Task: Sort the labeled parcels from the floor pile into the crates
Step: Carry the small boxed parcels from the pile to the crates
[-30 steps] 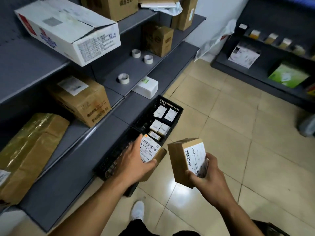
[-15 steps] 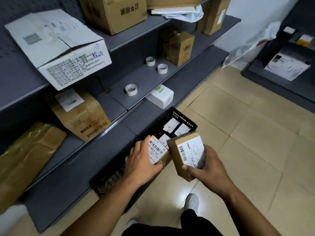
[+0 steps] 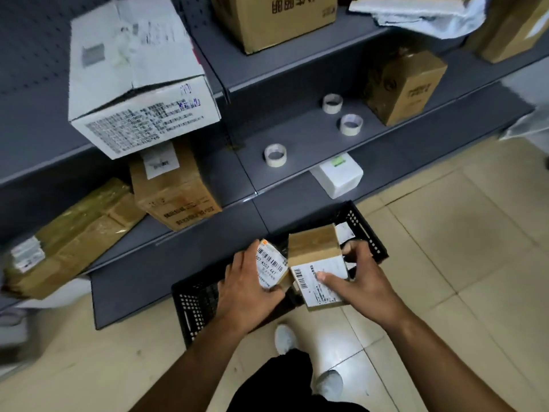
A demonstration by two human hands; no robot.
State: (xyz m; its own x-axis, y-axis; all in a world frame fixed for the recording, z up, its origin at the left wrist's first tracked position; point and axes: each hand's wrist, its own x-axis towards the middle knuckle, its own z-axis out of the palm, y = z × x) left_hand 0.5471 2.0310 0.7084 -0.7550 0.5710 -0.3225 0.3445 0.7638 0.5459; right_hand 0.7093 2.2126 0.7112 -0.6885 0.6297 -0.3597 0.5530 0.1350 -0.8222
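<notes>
I record the left hand (image 3: 249,292) gripping a barcode-labelled parcel (image 3: 269,267) and the right hand (image 3: 361,282) clasping a labelled cardboard box (image 3: 313,251), both over the black crate (image 3: 194,306), labels turned upward, presumably for reading before release.

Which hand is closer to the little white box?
Right. The right hand holds a parcel just below the white box; the left hand is below and further left.
</notes>
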